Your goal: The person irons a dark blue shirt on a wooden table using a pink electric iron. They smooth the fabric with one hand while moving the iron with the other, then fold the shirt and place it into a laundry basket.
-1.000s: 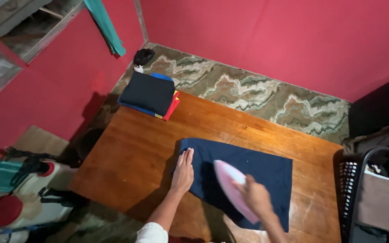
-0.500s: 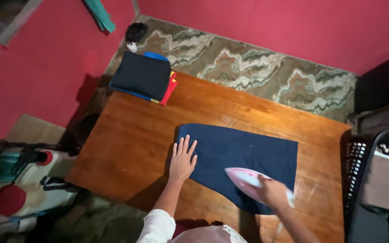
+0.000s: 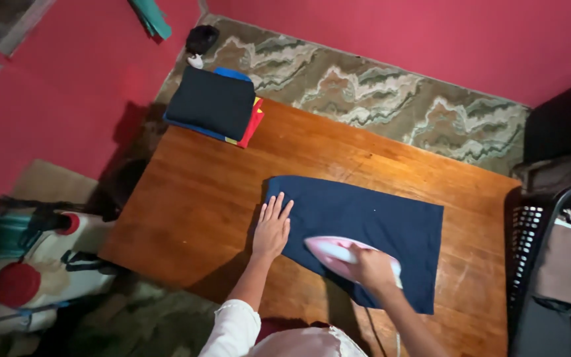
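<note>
While pinned flat by left hand [image 3: 272, 230], dark navy cloth [image 3: 371, 218], smooth, rectangular.

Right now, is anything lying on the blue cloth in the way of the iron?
Nothing visible. The right hand holds the pink iron on the blue cloth; the left hand presses flat at the cloth's left edge, off to the side.

Lighting: warm, fairly dim, falling from above; glaring softly off the far middle of the wooden table [image 3: 338, 158]. Shadows: pooling dark along the table's left edge and lower-left floor, darkening the black basket [image 3: 530, 264] at right. Colour: running heavily red off the pink walls [image 3: 398, 33]. Sharpness: blurring on the right hand [image 3: 371, 270] and pink iron [image 3: 338, 254]; left hand [image 3: 272, 228] staying crisper. Edges: bending slightly outward, softening in the corners.
</note>
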